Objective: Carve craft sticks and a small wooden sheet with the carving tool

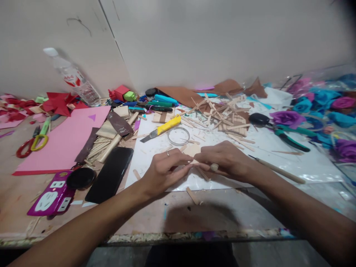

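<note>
My left hand (164, 168) and my right hand (226, 161) meet over a white sheet (278, 163) at the middle of the table. Both pinch a small piece made of thin wooden sticks (192, 150) between their fingertips. A ring shows on a finger of each hand. A pile of loose wooden sticks (222, 115) lies just behind the hands. Beside it are a wire ring (178, 135) and a yellow utility knife (162, 129).
A black phone (109, 174), a purple power strip (52, 196) and a pink sheet of paper (63, 142) lie at the left, with scissors (32, 142) and a plastic bottle (72, 78). Green-handled pliers (280, 131), a thin wooden-handled tool (280, 170) and paper flowers (319, 104) lie at the right.
</note>
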Demonstrator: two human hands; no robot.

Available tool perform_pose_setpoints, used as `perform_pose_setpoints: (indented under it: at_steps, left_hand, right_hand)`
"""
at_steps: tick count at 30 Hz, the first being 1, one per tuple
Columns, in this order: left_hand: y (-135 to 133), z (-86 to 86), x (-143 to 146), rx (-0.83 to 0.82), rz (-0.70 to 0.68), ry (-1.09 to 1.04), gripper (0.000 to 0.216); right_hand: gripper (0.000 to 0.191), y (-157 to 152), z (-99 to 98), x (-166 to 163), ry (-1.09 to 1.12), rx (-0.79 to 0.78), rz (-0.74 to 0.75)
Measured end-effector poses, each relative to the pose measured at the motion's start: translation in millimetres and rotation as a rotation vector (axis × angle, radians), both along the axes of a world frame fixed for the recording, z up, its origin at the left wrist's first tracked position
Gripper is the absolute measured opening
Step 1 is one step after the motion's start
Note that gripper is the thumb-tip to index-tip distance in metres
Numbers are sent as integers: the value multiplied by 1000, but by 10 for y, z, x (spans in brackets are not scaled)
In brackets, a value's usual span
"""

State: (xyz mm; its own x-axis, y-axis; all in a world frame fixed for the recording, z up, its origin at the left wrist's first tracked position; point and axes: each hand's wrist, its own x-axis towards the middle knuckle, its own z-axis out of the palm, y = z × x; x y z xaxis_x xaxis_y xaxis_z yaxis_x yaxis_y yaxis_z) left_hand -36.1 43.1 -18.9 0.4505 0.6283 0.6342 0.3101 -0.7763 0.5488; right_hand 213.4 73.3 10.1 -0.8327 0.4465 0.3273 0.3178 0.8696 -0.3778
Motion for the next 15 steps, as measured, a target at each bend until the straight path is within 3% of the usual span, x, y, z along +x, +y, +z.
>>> perform_pose_setpoints:
  at_steps: [4, 10, 15]
  left_hand:
    - [-12, 31, 9, -106, 25, -33, 15]
    - [10, 121, 44, -645, -34, -110, 17]
    - [31, 104, 47, -777, -59, -95, 18]
  right_hand:
    - [18, 1, -12, -4, -21, 46, -18]
    - [12, -13, -26, -3, -123, 126, -29]
    - [17, -25, 2, -12, -178, 192, -22]
